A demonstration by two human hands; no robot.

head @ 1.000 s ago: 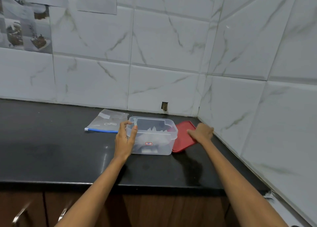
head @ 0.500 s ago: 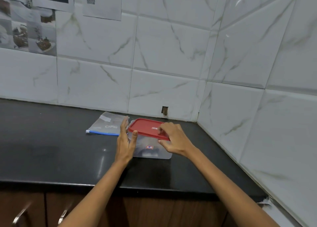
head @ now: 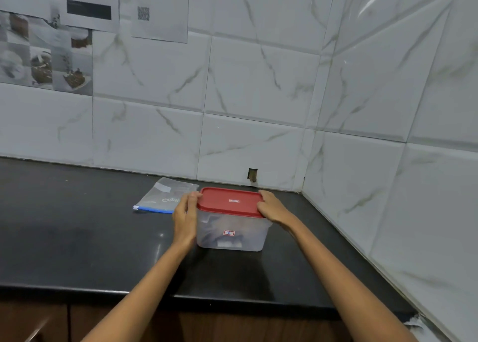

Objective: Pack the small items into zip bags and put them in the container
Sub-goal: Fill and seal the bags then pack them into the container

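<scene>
Both hands on the red lid (head: 230, 201), which sits flat on top of the clear plastic container (head: 232, 234). Left hand (head: 185, 213) at the lid's left edge, fingers curled against the rim, palm along the container's left wall. Right hand (head: 272, 207) at the right edge, fingers curled over the lid's right rim. Container stands upright on the black countertop (head: 77, 238), contents only dimly visible through the wall; small red-bordered label (head: 229, 233) on the front face.

Room: bare counter in front of the container up to the front edge, wide open stretch to the left. Zip bag (head: 166, 197) with blue zip strip lies flat just left-behind the container, beside the left hand's fingers. Tiled back wall (head: 258, 96) close behind; side wall (head: 401, 160) to the right, corner near the right hand.

Both forearms reach in from below, converging on the container, wrists roughly straight.
</scene>
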